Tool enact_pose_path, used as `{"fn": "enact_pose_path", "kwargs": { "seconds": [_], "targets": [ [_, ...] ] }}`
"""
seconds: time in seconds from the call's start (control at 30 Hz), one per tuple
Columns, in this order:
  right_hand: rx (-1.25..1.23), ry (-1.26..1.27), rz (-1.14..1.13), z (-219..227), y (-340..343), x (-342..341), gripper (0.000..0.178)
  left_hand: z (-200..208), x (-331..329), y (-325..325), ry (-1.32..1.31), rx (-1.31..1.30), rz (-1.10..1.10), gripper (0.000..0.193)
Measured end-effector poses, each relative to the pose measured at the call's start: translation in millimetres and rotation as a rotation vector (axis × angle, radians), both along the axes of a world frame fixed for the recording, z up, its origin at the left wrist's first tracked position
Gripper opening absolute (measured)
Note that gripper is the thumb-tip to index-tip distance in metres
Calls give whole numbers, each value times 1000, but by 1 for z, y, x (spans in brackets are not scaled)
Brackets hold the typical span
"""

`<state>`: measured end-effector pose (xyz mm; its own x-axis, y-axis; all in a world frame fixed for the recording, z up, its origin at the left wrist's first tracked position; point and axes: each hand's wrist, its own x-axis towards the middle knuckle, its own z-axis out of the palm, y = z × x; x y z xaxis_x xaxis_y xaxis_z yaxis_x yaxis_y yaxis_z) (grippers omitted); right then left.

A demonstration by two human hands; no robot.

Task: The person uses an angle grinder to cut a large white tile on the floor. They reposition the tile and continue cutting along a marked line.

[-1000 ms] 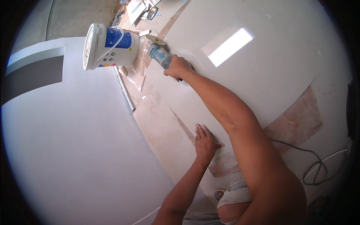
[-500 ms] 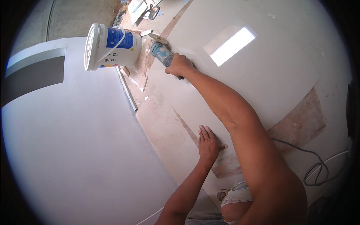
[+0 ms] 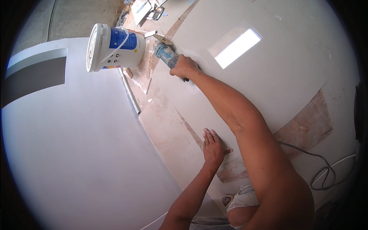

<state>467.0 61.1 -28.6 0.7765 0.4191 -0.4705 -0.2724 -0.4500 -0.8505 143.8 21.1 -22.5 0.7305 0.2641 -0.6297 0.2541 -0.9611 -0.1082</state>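
Observation:
My right hand is wrapped round the body of a blue angle grinder at the far end of my outstretched arm. The grinder's round disc points away from me, close to the white bucket. Its grip end lies under my hand and is mostly hidden. Nearer to me, my left hand rests flat on the pale, glossy tile, fingers stretched forward and thumb out to the right. Nothing is in it.
A white lidded bucket with a blue label lies left of the grinder. Narrow strips run along the white wall. A dark cable loops at the right. Small tools lie at the far end, beyond the bucket.
Almost nothing differs. The grinder and my right hand have shifted very slightly; my left hand stays in the same place on the tile.

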Motion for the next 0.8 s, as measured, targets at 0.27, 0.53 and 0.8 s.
{"fn": "enact_pose_path", "kwargs": {
  "seconds": [0.27,0.53,0.8],
  "targets": [
    [9,17,13,-1,1,1,69,-2,-2,1,-23,-3,-3,125],
    [9,-2,-10,-2,1,-1,66,-3,-4,1,-40,2,-25,125],
    [0,21,-2,1,0,0,65,-8,-6,3,-43,15,-31,125]
  ]
}}
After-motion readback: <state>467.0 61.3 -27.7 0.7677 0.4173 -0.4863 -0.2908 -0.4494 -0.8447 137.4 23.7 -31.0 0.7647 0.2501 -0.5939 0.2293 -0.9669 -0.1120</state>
